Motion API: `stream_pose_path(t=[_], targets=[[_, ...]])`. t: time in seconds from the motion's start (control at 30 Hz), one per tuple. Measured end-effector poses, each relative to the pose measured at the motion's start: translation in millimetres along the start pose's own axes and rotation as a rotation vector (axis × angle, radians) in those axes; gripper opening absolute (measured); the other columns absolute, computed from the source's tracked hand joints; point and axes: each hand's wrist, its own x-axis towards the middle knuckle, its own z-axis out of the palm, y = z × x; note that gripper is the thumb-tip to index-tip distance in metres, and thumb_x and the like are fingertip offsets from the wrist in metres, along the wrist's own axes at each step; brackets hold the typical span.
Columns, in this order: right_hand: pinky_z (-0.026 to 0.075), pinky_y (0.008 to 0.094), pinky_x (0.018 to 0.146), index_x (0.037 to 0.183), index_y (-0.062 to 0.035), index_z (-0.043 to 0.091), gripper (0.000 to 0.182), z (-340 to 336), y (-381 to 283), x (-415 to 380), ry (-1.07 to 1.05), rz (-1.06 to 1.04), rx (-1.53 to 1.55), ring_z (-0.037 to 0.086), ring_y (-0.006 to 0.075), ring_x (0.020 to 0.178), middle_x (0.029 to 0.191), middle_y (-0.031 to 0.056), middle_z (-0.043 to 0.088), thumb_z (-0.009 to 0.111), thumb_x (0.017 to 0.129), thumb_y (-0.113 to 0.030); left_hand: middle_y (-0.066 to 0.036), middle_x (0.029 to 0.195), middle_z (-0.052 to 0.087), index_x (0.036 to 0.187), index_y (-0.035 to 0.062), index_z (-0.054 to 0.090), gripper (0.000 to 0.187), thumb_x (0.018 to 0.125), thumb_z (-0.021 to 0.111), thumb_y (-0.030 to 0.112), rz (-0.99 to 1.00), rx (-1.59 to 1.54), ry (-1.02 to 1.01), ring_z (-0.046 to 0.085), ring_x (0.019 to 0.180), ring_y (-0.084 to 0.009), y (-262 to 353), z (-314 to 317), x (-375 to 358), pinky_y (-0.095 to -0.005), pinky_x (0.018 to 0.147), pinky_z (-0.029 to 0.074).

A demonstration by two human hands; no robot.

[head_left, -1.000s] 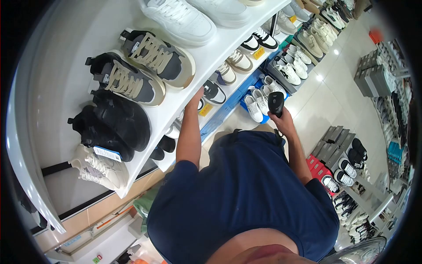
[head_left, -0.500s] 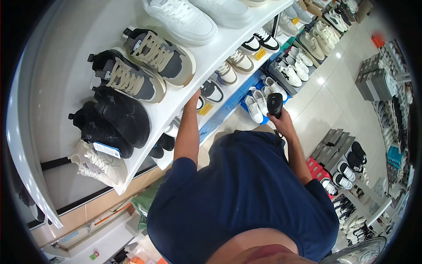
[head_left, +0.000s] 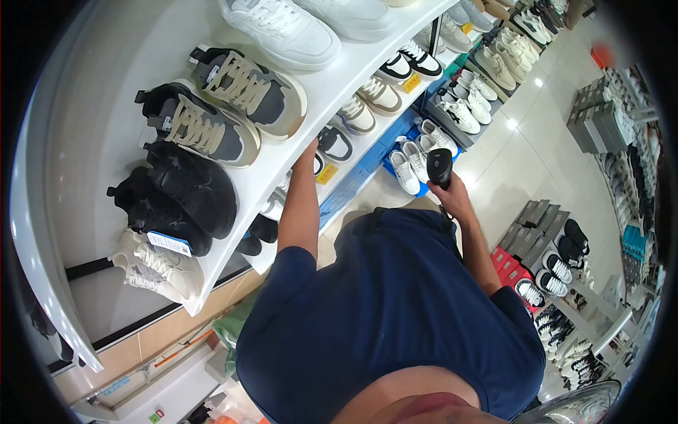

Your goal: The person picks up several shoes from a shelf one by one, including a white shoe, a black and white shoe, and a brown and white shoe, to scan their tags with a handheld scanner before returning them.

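My left hand [head_left: 308,151] reaches to the white shelf [head_left: 272,161] at its edge. Its fingers are hidden behind the shelf, so what they hold or touch does not show. Nearby on the lower shelf sit a black-and-white shoe [head_left: 335,143] and a yellow price tag [head_left: 327,174]. My right hand [head_left: 454,195] is closed around a black handheld device [head_left: 439,167], which looks like a scanner and is held upright in front of my waist.
Grey sneakers [head_left: 205,127], black shoes [head_left: 191,187] and white sneakers [head_left: 282,32] stand on the upper shelf. White shoes [head_left: 404,172] in a blue box are beyond the device. Shoe boxes [head_left: 533,233] and more shoes [head_left: 554,272] are at right.
The shelves and shoes have shifted slightly left in the view. My left hand stays at the shelf edge, and my right hand still holds the device.
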Motion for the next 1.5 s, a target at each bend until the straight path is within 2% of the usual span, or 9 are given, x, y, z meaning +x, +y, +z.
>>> stream_pose_path(t=[0.17, 0.3, 0.43, 0.57, 0.83, 1.13, 1.27, 1.37, 1.5], targets=[[0.051, 0.035, 0.077, 0.107, 0.0042, 0.064, 0.035, 0, 0, -1, -0.013, 0.001, -0.02, 0.063, 0.0192, 0.08, 0.089, 0.0117, 0.069, 0.077, 0.085, -0.02, -0.027, 0.132, 0.06, 0.128, 0.0002, 0.063, 0.041, 0.092, 0.065, 0.021, -0.003, -0.008, -0.003, 0.053, 0.126, -0.0445, 7, -8, -2, -0.0465, 0.112, 0.036], [0.053, 0.0368, 0.085, 0.114, 0.0018, 0.064, 0.039, -1, -5, -1, -0.041, 0.049, -0.031, 0.069, 0.0246, 0.091, 0.1, 0.0159, 0.072, 0.077, 0.083, -0.019, -0.029, 0.14, 0.051, 0.138, -0.0001, 0.052, 0.061, 0.086, 0.073, 0.022, -0.282, -0.259, -0.036, 0.05, 0.13, -0.0434, 61, -21, -39, -0.048, 0.111, 0.039], [0.053, 0.0365, 0.084, 0.114, 0.0029, 0.063, 0.041, 2, -4, 0, -0.043, 0.052, -0.03, 0.069, 0.0249, 0.091, 0.099, 0.0169, 0.072, 0.078, 0.083, -0.02, -0.043, 0.155, 0.008, 0.151, -0.0015, 0.028, 0.084, 0.084, 0.074, 0.018, -0.286, -0.302, -0.152, 0.031, 0.139, -0.0574, 91, 22, -95, -0.0528, 0.117, 0.031], [0.053, 0.0378, 0.083, 0.114, 0.0035, 0.063, 0.041, -1, -3, -1, -0.066, 0.02, -0.067, 0.069, 0.026, 0.089, 0.097, 0.0186, 0.072, 0.078, 0.083, -0.021, -0.049, 0.15, 0.01, 0.153, -0.004, 0.021, 0.09, 0.084, 0.074, 0.017, -0.252, -0.24, -0.17, 0.022, 0.141, -0.0624, 96, 47, -115, -0.0551, 0.118, 0.027], [0.053, 0.0367, 0.083, 0.114, 0.0029, 0.063, 0.041, -4, -2, -7, -0.075, 0.014, -0.082, 0.069, 0.0244, 0.09, 0.099, 0.0171, 0.072, 0.078, 0.083, -0.019, -0.051, 0.149, 0.009, 0.146, -0.0107, 0.032, 0.066, 0.085, 0.055, -0.003, -0.177, -0.202, 0.011, 0.018, 0.142, -0.0632, 70, 76, -105, -0.0544, 0.119, 0.026], [0.052, 0.0361, 0.081, 0.109, 0.0029, 0.064, 0.037, -6, -7, -18, -0.075, -0.019, -0.093, 0.065, 0.0204, 0.085, 0.094, 0.0134, 0.07, 0.077, 0.085, -0.021, -0.046, 0.152, 0.014, 0.149, -0.0055, 0.035, 0.065, 0.089, 0.055, 0.008, -0.286, -0.252, 0.018, 0.021, 0.143, -0.0595, 80, 62, -100, -0.0531, 0.12, 0.025], [0.053, 0.0375, 0.082, 0.113, 0.0028, 0.064, 0.04, -9, -11, -22, -0.082, -0.004, -0.13, 0.069, 0.0252, 0.088, 0.097, 0.0177, 0.072, 0.078, 0.083, -0.02, -0.046, 0.152, 0.015, 0.15, -0.0027, 0.036, 0.066, 0.088, 0.056, 0.011, -0.333, -0.272, -0.007, 0.021, 0.143, -0.0593, 75, 69, -96, -0.0527, 0.12, 0.026], [0.053, 0.0371, 0.082, 0.111, 0.0038, 0.064, 0.039, -7, -10, -25, -0.092, 0.008, -0.126, 0.068, 0.0235, 0.087, 0.096, 0.0165, 0.072, 0.078, 0.084, -0.021, -0.046, 0.148, 0.026, 0.149, -0.0028, 0.038, 0.067, 0.088, 0.059, 0.014, -0.327, -0.183, 0.018, 0.027, 0.142, -0.0564, 72, 63, -103, -0.0506, 0.118, 0.03], [0.053, 0.0378, 0.082, 0.111, 0.0029, 0.065, 0.038, -1, -12, -25, -0.095, 0.012, -0.116, 0.069, 0.0254, 0.088, 0.096, 0.0173, 0.072, 0.077, 0.083, -0.019, -0.034, 0.135, 0.05, 0.141, -0.0061, 0.044, 0.061, 0.088, 0.062, 0.018, -0.24, -0.391, 0.141, 0.048, 0.128, -0.0478, 65, 37, -131, -0.0475, 0.111, 0.038]])
